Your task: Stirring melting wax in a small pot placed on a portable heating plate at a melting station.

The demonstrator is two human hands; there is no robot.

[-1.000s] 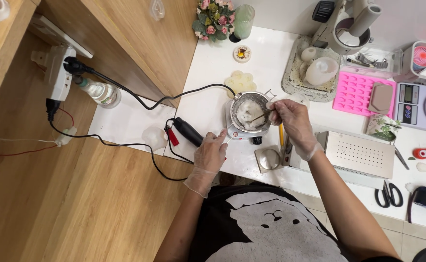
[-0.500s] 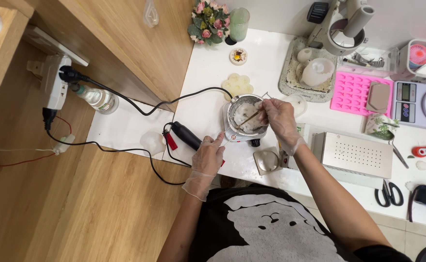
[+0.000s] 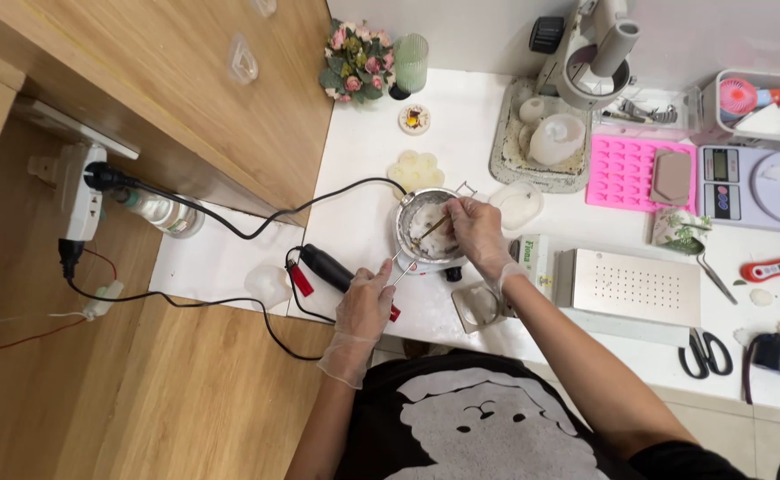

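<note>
Your right hand is curled tight around a thin stick, with its tip down in the white stuff in the small metal pot. Your left hand is closed on the pot's handle, just beside the pot on the white surface.
</note>
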